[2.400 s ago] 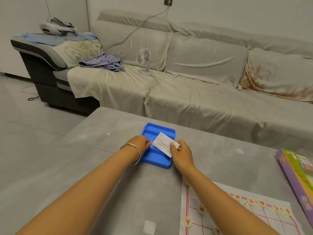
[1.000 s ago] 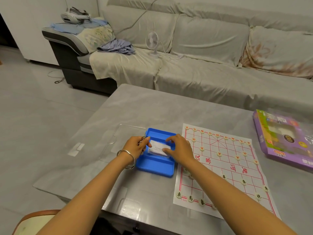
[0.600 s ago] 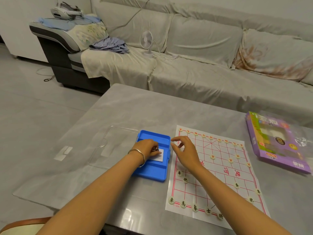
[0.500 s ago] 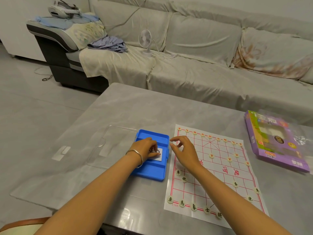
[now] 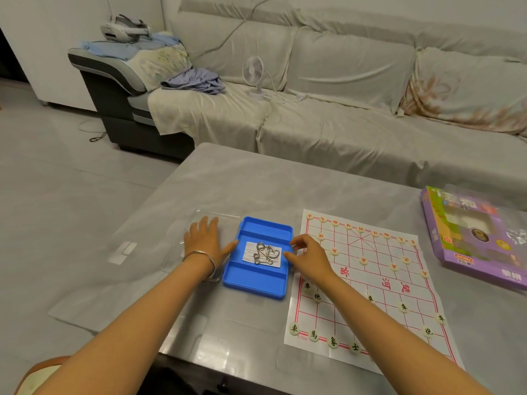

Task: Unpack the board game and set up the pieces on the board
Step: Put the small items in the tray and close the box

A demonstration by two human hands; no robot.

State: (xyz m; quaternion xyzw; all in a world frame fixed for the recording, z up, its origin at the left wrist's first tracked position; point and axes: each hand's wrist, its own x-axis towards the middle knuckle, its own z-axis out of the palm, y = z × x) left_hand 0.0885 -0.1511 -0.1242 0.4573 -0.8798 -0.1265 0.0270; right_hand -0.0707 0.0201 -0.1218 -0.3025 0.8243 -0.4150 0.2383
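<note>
A blue plastic tray (image 5: pixel 256 283) lies on the grey table, holding a white paper slip (image 5: pixel 247 253) with metal wire puzzle rings (image 5: pixel 263 253) on top. My left hand (image 5: pixel 204 240) lies flat with straight fingers on a clear plastic lid (image 5: pixel 174 252) just left of the tray, thumb at the tray's edge. My right hand (image 5: pixel 306 256) hovers at the tray's right edge, fingers loosely curled and holding nothing. To the right lies the paper chess board (image 5: pixel 368 280) with red lines, and several round pale pieces (image 5: pixel 293 328) stand along its rows.
The purple game box (image 5: pixel 479 238) with its plastic wrap sits at the table's right edge. A covered sofa (image 5: pixel 342 115) with a small white fan (image 5: pixel 253 72) runs behind the table. Grey floor (image 5: pixel 57 181) lies to the left.
My left hand has left the tray and the wire rings and moved left onto the clear lid. The rings now lie on the paper slip in the tray. My right hand shifted slightly toward the tray's edge.
</note>
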